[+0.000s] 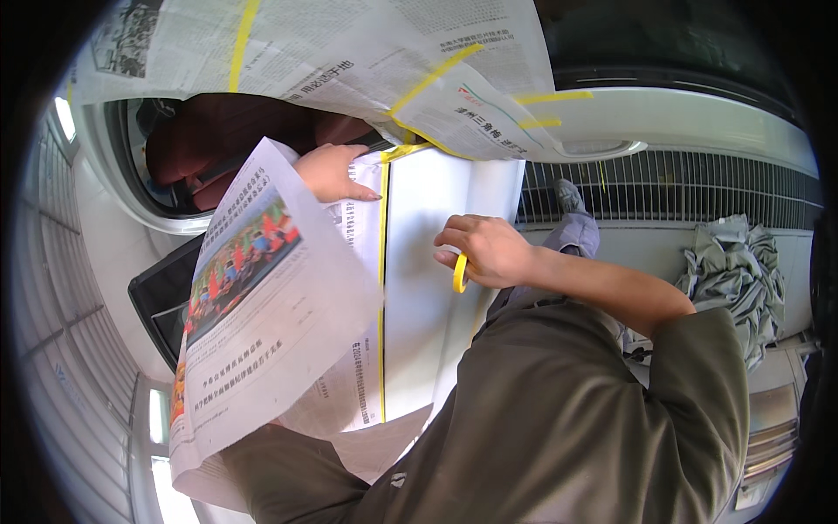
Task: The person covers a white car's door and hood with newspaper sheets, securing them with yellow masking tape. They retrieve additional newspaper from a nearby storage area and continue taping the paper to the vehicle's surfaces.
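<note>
My left hand (333, 173) rests at the upper edge of a newspaper sheet (288, 349), its thumb and fingers spread apart; the paper hides part of the hand. In my right hand (491, 249) is a roll of yellow masking tape (460, 273), gripped between curled fingers in front of a white car panel (423, 262). Along the panel, a yellow tape strip (381, 288) follows the newspaper's edge. The sheet's left part lifts loosely and folds over, showing a colour photo.
More newspaper (349, 44), fixed with yellow tape, covers the car's upper part. A dark red seat (196, 140) shows through the window opening. At right lie a floor grate (672, 188) and a heap of grey cloth (733, 271).
</note>
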Available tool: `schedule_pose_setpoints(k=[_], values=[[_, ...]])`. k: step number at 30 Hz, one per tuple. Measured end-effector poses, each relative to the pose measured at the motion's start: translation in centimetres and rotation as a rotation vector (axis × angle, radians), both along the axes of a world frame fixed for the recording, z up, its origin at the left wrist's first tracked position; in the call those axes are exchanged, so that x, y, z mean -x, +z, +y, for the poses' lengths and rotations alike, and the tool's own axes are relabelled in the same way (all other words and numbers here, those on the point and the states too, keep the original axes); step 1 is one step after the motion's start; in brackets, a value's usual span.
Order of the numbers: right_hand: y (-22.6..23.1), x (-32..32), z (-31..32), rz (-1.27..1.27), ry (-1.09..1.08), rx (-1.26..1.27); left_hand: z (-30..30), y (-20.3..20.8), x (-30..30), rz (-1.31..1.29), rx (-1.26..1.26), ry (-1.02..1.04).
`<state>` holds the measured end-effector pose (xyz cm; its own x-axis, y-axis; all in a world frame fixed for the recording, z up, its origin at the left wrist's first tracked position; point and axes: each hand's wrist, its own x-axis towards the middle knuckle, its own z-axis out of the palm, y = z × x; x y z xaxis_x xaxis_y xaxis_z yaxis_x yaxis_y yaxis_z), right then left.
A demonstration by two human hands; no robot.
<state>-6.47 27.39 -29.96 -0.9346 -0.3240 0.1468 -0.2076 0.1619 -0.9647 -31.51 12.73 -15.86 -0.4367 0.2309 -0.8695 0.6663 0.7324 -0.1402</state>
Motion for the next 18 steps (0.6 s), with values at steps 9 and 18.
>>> schedule_pose_setpoints(k=[9, 18], values=[[0.5, 2.0, -1.3, 0.077, -0.03, -0.021, -7.1, 6.2, -4.0, 0.271, -0.408, -0.691], [2.8, 4.6, -2.6, 0.224, -0.054, 0.034, -14.2, 25.0, -3.8, 0.585, -0.003, -0.509]])
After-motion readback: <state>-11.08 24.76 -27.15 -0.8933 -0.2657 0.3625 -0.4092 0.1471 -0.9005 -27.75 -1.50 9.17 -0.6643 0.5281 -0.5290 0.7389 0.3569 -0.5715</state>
